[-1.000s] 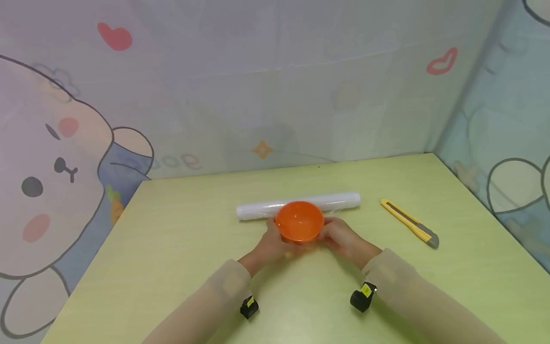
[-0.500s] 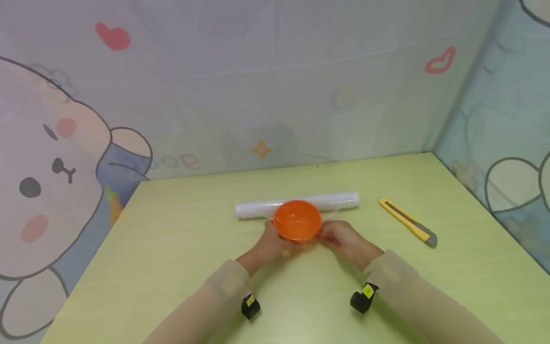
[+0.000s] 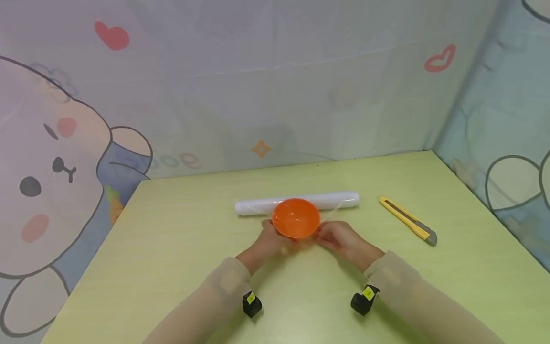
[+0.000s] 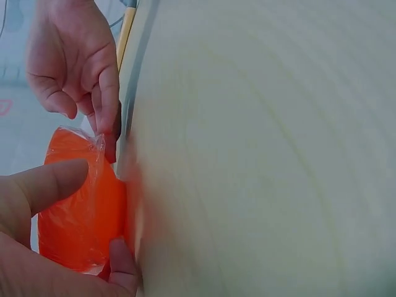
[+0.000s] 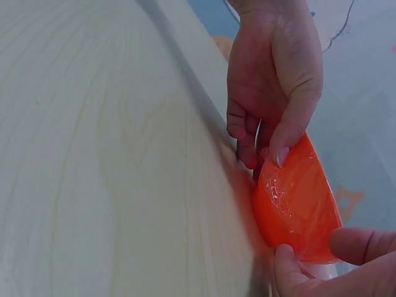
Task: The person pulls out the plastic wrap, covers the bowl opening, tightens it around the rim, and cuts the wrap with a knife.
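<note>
An orange bowl point(image 3: 296, 218) is held between my two hands at the middle of the table, in front of a white roll of plastic wrap point(image 3: 337, 200). Clear film point(image 5: 278, 198) clings, wrinkled, to the bowl's outside. My left hand point(image 3: 268, 241) grips the bowl's left side; in the left wrist view its thumb point(image 4: 62, 180) lies along the film-covered bowl. My right hand point(image 3: 343, 241) holds the bowl's lower right, its thumb and a finger against the wrapped side in the right wrist view. Some fingertips are hidden under the bowl.
A yellow utility knife point(image 3: 408, 220) lies to the right on the pale wooden table point(image 3: 185, 248). A patterned cloth point(image 3: 343, 95) hangs behind the table and along its right side. Both wrists carry small black cameras.
The bowl stays almost in place between both hands, with a slight shift. The film stretched at its right now shows more plainly. The roll and knife have not moved.
</note>
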